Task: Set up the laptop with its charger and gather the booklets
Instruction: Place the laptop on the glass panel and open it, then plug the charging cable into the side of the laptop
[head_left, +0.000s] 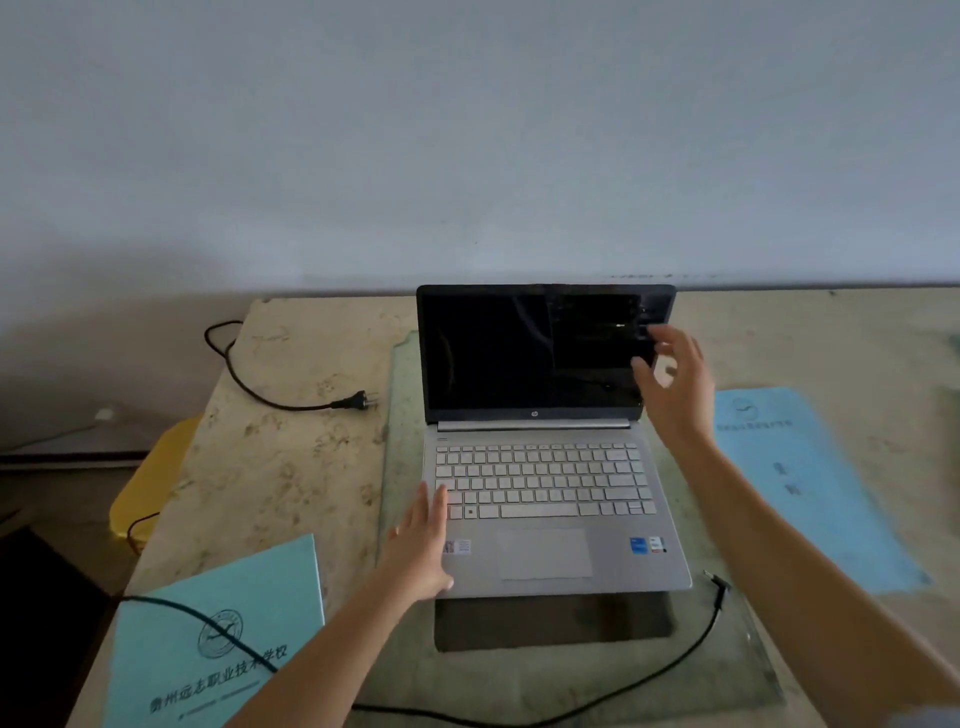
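Observation:
A silver laptop (545, 467) stands open with a dark screen in the middle of the table. My left hand (423, 540) lies flat on the laptop's left palm rest, fingers apart. My right hand (672, 379) hovers at the screen's right edge, fingers spread, holding nothing. The black charger cable (680, 657) runs along the front of the table; its small plug tip (719, 584) lies beside the laptop's front right corner. A mains plug (356, 402) on a black cord rests left of the screen. One teal booklet (218, 639) is at the front left, another blue booklet (810, 483) at the right.
The laptop sits on a greenish mat (405, 395) over a mottled beige tabletop (280, 467). A yellow stool (150, 478) stands beyond the table's left edge. A pale wall (467, 130) is right behind the table.

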